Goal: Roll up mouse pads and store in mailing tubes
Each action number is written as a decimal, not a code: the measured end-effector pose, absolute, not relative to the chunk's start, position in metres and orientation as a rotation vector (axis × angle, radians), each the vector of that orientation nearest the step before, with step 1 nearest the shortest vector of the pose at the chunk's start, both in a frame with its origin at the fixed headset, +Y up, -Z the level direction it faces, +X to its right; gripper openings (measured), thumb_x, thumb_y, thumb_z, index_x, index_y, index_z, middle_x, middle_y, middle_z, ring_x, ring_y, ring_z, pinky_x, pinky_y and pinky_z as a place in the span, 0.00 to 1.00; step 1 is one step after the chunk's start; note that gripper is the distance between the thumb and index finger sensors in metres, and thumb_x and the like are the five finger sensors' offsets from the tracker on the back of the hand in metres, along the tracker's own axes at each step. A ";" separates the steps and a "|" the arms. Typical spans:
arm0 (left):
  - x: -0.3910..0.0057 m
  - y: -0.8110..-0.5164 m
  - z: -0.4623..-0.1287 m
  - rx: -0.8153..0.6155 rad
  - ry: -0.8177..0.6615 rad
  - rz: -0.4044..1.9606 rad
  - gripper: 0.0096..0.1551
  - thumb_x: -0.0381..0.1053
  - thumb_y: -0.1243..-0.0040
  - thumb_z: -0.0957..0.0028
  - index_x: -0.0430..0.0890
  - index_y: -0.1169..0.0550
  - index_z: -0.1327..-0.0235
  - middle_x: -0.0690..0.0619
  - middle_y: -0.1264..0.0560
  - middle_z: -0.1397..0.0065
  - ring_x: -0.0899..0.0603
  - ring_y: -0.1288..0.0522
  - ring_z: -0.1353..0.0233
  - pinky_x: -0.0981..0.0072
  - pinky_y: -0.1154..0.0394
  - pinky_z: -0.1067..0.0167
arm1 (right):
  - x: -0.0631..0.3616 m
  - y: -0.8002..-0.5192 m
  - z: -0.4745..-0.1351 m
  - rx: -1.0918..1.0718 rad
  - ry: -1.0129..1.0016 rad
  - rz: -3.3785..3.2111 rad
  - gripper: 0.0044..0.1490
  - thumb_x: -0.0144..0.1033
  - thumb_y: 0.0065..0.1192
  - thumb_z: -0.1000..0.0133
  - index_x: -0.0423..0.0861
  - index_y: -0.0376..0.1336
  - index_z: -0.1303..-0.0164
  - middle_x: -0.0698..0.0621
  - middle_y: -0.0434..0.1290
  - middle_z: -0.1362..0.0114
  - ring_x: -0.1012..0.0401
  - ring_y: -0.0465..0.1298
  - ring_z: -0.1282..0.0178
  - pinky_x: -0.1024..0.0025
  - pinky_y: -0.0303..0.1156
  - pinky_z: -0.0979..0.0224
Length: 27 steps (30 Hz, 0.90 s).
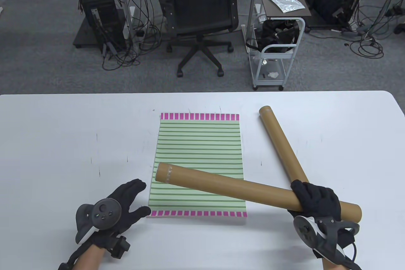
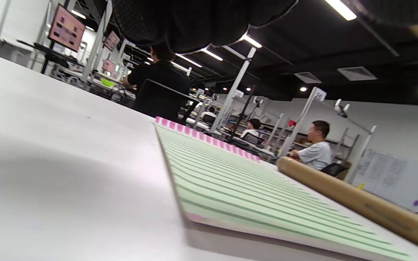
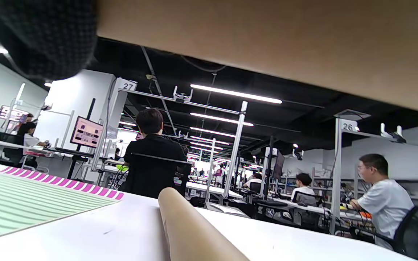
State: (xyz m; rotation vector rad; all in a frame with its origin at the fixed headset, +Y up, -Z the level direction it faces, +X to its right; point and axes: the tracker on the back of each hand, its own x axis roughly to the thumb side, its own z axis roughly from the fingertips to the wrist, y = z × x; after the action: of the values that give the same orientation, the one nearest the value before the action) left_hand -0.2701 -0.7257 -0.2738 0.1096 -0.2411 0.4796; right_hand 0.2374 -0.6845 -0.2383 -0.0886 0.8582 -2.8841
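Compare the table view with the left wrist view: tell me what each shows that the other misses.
Only the table view shows the right hand gripping one mailing tube lifted across the mouse pad, the second tube beside it, and the open left hand. Only the left wrist view shows the pad's thick near edge. Both show the striped pad, one tube and the white table.

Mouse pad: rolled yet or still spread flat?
Spread flat. The mouse pad lies unrolled on the table, both pink-edged ends visible; the held tube crosses over its near part.
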 end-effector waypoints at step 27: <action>-0.264 -0.745 -0.282 -0.206 -0.239 1.100 0.27 0.61 0.56 0.47 0.53 0.36 0.37 0.57 0.38 0.19 0.46 0.33 0.20 0.64 0.29 0.24 | 0.210 -0.693 -0.238 -0.254 0.757 -2.750 0.46 0.61 0.69 0.60 0.61 0.55 0.32 0.62 0.68 0.31 0.60 0.72 0.35 0.55 0.67 0.24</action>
State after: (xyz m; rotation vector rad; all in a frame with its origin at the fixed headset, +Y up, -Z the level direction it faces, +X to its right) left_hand -0.2635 -0.7453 -0.2824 -0.2055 -0.2388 1.1005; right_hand 0.2102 -0.6931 -0.2379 -0.2544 0.7569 -2.7501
